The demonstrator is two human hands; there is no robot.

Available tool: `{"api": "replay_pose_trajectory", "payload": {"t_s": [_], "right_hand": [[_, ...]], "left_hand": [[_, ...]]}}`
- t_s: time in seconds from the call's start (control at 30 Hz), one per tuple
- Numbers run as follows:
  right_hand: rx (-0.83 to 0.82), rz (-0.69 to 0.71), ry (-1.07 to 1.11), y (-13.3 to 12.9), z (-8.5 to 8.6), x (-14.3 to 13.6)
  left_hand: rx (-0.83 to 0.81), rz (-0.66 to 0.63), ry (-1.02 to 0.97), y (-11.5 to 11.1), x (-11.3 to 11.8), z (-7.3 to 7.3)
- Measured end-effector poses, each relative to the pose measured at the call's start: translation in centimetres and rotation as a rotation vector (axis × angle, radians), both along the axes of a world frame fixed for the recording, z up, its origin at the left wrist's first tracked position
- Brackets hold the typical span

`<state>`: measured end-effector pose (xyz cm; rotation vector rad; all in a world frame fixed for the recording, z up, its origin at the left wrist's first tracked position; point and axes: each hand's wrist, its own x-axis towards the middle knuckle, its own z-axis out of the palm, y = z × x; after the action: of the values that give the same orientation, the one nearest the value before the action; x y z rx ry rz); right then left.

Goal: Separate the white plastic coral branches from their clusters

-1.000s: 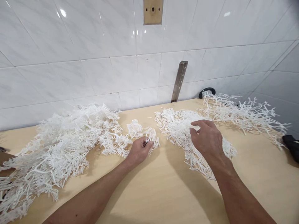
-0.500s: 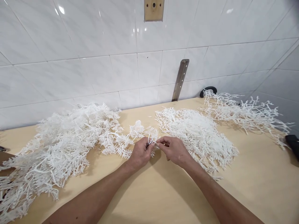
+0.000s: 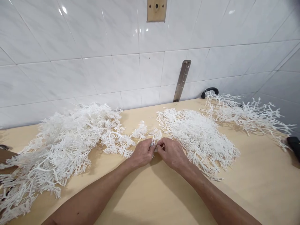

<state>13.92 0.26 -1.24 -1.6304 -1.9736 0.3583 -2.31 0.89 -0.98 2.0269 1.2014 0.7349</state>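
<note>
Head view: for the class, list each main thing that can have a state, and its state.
Left hand, closed, pinching white sprig
White sprig, gripped, partly hidden
Right hand, thumb and forefinger together; grip unclear
Left heap, tangled, spread on the table
Middle heap, short loose pieces, low
Right heap, longer branching stems, loosely tangled
Metal strip, upright against the wall
Black curved object, partly hidden behind right heap
Black right-edge object, cut off

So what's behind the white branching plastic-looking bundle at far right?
Behind the left end of the bundle shows a black curved object, with white tiled wall beyond. Strands cover part of the object; what they hide cannot be told.
</note>
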Motion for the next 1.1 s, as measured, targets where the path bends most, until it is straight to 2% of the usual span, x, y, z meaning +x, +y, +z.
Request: {"api": "replay_pose_trajectory", "payload": {"t_s": [0.1, 0.17, 0.23, 0.33, 0.43, 0.57, 0.7, 0.8, 0.9, 1.1], "right_hand": [[0.044, -0.128, -0.056, 0.8, 0.0, 1.0], [0.026, -0.204, 0.040, 1.2, 0.3, 2.0], [-0.026, -0.235, 0.228, 1.4, 0.6, 3.0], [-0.105, -0.164, 0.567, 1.2, 1.2, 3.8], [-0.184, 0.002, 0.729, 0.8, 1.5, 3.6], [-0.272, 0.157, 0.708, 0.1, 1.6, 2.7], [-0.184, 0.234, 0.554, -0.3, 1.5, 1.9], [-0.087, 0.211, 0.398, -0.3, 1.3, 1.6], [-0.044, 0.176, 0.339, -0.2, 1.2, 1.5], [-0.156, 0.188, 0.337, -0.1, 1.0, 1.6]], "left_hand": [[-0.140, -0.097, -0.159, -0.4, 0.2, 0.2], [-0.161, -0.042, -0.218, -0.4, 0.3, 0.1], [-0.143, 0.056, -0.256, -0.1, 0.3, -0.1], [-0.113, 0.127, -0.299, 0.4, 0.2, -0.3], [-0.109, 0.142, -0.304, 0.4, 0.1, -0.3], [-0.144, 0.162, -0.312, 0.2, 0.2, -0.3], [-0.165, 0.169, -0.320, 0.3, 0.2, -0.4], [-0.173, 0.163, -0.344, 0.4, 0.2, -0.6], [-0.191, 0.164, -0.369, 0.5, 0.1, -0.6], [-0.193, 0.198, -0.381, 0.3, 0.2, -0.3]]}}
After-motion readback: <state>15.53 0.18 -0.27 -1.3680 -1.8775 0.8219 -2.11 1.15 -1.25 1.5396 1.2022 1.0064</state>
